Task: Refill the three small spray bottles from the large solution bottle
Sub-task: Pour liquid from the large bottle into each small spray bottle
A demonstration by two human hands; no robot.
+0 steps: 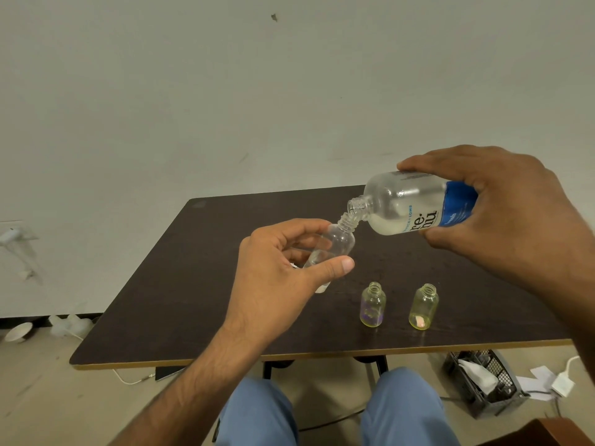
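Right hand (502,214) has a closed grip round the large bottle (415,204), tipped w/ its mouth just above the neck of the small clear bottle (335,249), which the left hand (283,272) pinches, tilted, above the worktop (193,284). Risk: narrow necks, both held in air; any wobble or too steep a tilt likely spills over fingers. Two yellowish small bottles (373,305) (423,307) stand uncapped below, near the front edge, apart from each other; a low elbow could knock them. Basket (486,381) on floor, out of the way.

A dark worktop (180,284) with a pale edge carries the things. Two small uncapped bottles stand upright near its near edge: one (373,304) left, one (423,307) right.
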